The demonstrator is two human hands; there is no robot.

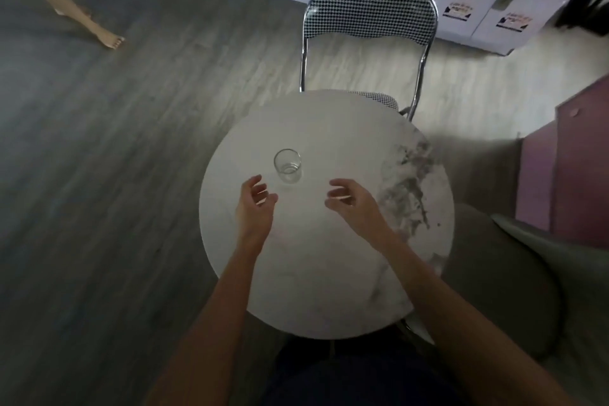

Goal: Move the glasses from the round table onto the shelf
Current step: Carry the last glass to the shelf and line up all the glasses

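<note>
One clear, empty drinking glass point(287, 165) stands upright on the round white marble table point(329, 273), left of its middle. My left hand point(255, 206) hovers just below and left of the glass, fingers apart and curled, holding nothing. To the right of the glass my right hand point(354, 203) is also open and empty, fingers spread toward it. Neither hand touches the glass. No shelf is clearly in view.
A folding chair point(370, 15) with a houndstooth back stands at the table's far side. White boxes with labels point(461, 3) line the wall behind. A pink cabinet point(573, 158) is at the right, a grey cushioned seat point(534, 273) beside the table. Another person's bare foot point(108, 38) is at far left.
</note>
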